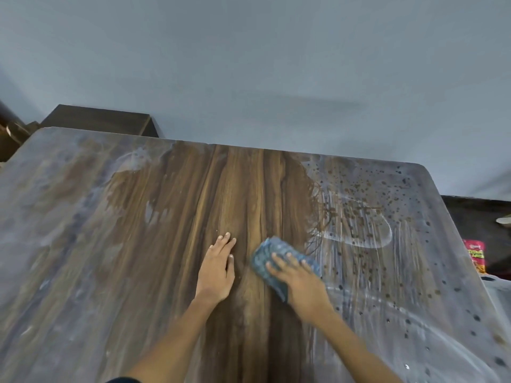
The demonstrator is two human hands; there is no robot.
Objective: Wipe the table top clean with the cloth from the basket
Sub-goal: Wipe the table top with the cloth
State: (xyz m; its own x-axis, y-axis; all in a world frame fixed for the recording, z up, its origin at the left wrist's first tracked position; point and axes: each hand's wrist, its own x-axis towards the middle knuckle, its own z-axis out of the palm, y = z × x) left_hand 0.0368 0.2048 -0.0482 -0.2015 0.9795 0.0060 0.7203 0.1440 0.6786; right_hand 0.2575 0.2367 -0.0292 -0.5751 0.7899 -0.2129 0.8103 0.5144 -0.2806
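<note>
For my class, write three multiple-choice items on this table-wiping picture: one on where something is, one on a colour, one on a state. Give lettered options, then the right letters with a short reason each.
1. Where does the crumpled blue cloth lie on the brown wood-grain table top?
A. Under the right hand
B. Under the left hand
C. At the far left corner

2. What colour is the small snack packet beyond the table's right edge?
A. Green
B. Red
C. White

3. What is the state of the table's right part?
A. Wiped to bare wood
B. Covered by paper
C. Pale film with dark spots

Answers:
1. A, the right hand presses on the cloth, while the left hand rests flat on bare wood beside it.
2. B, the packet is mainly red.
3. C, greyish streaks and dark specks cover that side, while the middle strip shows clean grain.
</note>
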